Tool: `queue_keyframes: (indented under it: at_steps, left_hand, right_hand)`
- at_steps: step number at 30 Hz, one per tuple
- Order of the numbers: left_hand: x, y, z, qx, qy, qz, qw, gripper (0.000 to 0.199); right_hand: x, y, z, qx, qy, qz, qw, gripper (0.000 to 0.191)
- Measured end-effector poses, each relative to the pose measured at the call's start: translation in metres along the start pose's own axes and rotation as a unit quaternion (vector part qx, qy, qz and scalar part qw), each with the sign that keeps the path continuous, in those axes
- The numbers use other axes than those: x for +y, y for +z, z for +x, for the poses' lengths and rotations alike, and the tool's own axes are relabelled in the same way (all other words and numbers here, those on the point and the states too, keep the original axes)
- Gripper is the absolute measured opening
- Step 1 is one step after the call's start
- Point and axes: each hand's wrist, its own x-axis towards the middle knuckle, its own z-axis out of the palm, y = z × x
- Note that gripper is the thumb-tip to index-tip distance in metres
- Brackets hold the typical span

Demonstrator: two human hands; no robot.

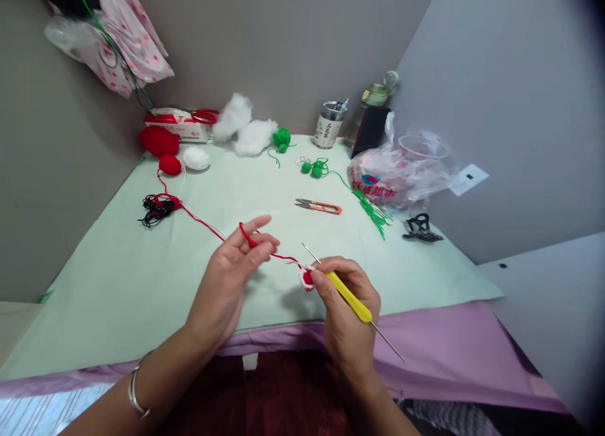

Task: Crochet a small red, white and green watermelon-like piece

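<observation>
Red yarn (286,258) loops round the index finger of my left hand (231,266), whose thumb and middle finger close on the strand. From there the yarn runs right to a small red and white crochet piece (307,278). My right hand (352,304) pinches that piece and holds a double-ended crochet hook (350,295) with a yellow grip; its hooked tip points up and left. Behind, the yarn leads back toward a red yarn ball (170,165) on the table. Orange-handled thread snips (318,206) lie beyond my hands.
Black yarn (159,210) and a white yarn ball (196,159) lie left. Stuffing (255,137), a tissue box (184,126) and a pen can (329,125) stand along the wall. Right are green yarn strands (371,212), a plastic bag (397,174) and a black hair claw (422,228).
</observation>
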Motion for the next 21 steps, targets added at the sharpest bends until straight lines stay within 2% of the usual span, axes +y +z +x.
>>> queue_keyframes:
  at_steps: [3,6,10,16,21]
  left_hand:
    - [-0.008,0.005,-0.009,-0.081,-0.021,0.031,0.996,0.048]
    - [-0.015,0.009,-0.013,-0.122,-0.036,0.021,0.992,0.046]
    - [-0.017,0.010,-0.012,-0.103,-0.041,0.002,0.994,0.037]
    - [-0.012,0.010,-0.011,-0.083,-0.054,-0.008,0.995,0.042]
    - [-0.010,0.010,-0.012,-0.074,-0.051,-0.025,0.996,0.038]
  right_hand:
    - [-0.002,0.002,0.000,-0.004,-0.011,-0.013,1.000,0.007]
    - [-0.004,0.003,0.000,-0.009,-0.017,-0.016,1.000,0.007]
    - [-0.003,-0.001,0.000,-0.014,-0.030,-0.055,0.998,0.004]
    - [-0.001,-0.018,-0.001,-0.026,-0.184,-0.146,0.972,0.027]
    - [-0.005,-0.020,-0.003,-0.081,-0.184,-0.136,0.970,0.030]
